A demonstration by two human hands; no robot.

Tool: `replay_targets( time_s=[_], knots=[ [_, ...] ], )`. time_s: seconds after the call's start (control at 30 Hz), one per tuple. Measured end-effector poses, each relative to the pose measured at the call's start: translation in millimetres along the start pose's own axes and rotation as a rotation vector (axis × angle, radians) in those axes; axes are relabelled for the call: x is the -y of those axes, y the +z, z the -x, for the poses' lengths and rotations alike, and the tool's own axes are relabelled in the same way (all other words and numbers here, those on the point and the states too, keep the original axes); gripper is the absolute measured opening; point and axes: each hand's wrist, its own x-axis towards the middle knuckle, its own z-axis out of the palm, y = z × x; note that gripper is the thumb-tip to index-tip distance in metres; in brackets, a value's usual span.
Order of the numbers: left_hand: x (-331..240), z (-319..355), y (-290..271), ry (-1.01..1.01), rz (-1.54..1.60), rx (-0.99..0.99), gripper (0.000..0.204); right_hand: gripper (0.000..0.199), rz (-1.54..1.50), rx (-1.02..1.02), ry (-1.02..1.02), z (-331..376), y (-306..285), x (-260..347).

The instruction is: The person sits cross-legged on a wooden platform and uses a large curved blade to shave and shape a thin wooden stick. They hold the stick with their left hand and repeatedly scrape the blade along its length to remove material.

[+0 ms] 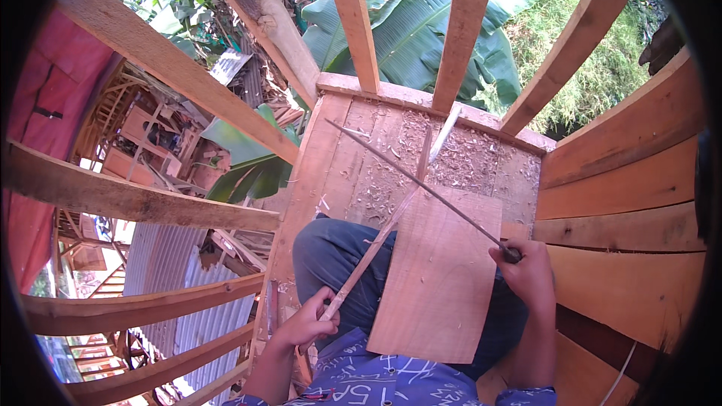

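My left hand (310, 319) is closed around the lower end of a narrow wooden strip (376, 244). The strip slants up and away to the right, past the left edge of a flat wooden board (444, 286) lying on my lap. My right hand (526, 269) grips the dark handle of a long, thin, dark tool (406, 171); whether it is a narrow knife or a file I cannot tell. Its shaft points to the far left and crosses over the strip just beyond the board's top edge.
Pale shavings (410, 143) litter the plank floor (320, 162) ahead of my folded legs (338, 256). A low ledge (398, 92) and wooden slats (466, 22) enclose the front and left; horizontal planks (624, 229) wall the right. Large leaves (410, 30) and corrugated sheets (169, 263) lie outside.
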Motion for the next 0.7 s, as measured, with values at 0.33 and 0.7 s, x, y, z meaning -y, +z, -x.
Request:
replay_targets(
  time_s=[0.33,0.7],
  knots=[
    [2,0,-4,0.013,0.015,0.031,0.055,0.01,0.402,-0.356,-0.315,10,17,-11],
    [2,0,-5,0.007,0.036,0.048,0.052,0.013,0.553,-0.521,-0.327,-8,8,-24]
  ],
)
